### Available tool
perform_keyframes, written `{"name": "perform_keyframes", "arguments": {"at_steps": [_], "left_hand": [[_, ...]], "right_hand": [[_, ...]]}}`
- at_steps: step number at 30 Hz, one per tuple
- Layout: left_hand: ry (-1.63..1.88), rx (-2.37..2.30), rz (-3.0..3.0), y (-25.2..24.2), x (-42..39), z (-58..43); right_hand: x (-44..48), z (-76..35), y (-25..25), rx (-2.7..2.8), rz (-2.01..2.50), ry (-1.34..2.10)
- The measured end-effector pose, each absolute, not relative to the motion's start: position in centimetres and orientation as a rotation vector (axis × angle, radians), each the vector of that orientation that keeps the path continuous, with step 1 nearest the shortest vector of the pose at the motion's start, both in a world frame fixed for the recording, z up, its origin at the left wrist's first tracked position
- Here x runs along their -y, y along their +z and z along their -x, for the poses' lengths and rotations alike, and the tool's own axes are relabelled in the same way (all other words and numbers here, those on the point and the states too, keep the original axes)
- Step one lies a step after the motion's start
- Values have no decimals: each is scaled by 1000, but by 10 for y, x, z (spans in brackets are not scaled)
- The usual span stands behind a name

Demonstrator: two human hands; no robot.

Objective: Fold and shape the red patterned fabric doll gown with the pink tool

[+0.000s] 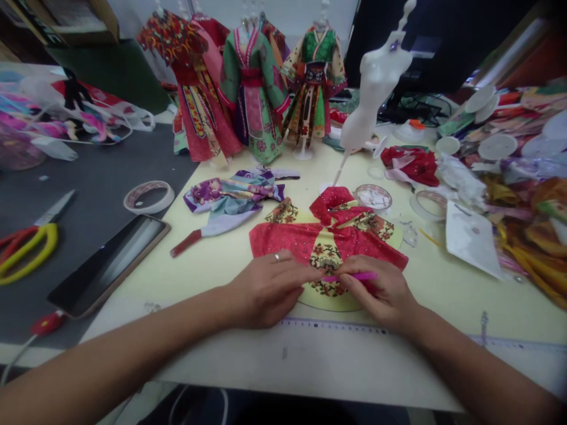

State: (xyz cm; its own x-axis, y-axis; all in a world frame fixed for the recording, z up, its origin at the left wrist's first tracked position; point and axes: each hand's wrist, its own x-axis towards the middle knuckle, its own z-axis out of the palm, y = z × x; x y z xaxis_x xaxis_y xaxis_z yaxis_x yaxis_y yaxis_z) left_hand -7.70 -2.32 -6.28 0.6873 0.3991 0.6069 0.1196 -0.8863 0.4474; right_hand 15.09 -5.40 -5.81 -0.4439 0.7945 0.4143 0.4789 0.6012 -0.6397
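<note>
Across the pale tabletop [443, 304], a red garment [283, 236] is spread. Over its patterned panel [325, 251], a pink strip [365, 275] is pinched by the right hand [381, 290]; whether gripped or just touched by the left hand [272, 288] cannot be told. Uneven tugging could skew it.

Pale bench [266, 366] before me: a red doll garment [283, 239] spread flat; left of it, a purple-blue garment [234, 192]; behind it, a white mannequin [374, 88]; right of it, heaped fabric [543, 236].
</note>
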Motion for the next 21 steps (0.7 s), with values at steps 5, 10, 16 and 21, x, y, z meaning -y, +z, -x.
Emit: {"name": "perform_keyframes", "arguments": {"at_steps": [5, 10, 16, 21], "left_hand": [[1027, -425, -2647, -68, 19, 83], [974, -432, -2643, -74, 18, 80], [912, -351, -2719, -72, 17, 77], [829, -350, -2777, -72, 17, 77]], "right_hand": [[53, -150, -57, 2106, 990, 544], [54, -149, -56, 2105, 984, 552], [53, -148, -56, 2117, 982, 537], [53, -147, -55, 2114, 1005, 542]]}}
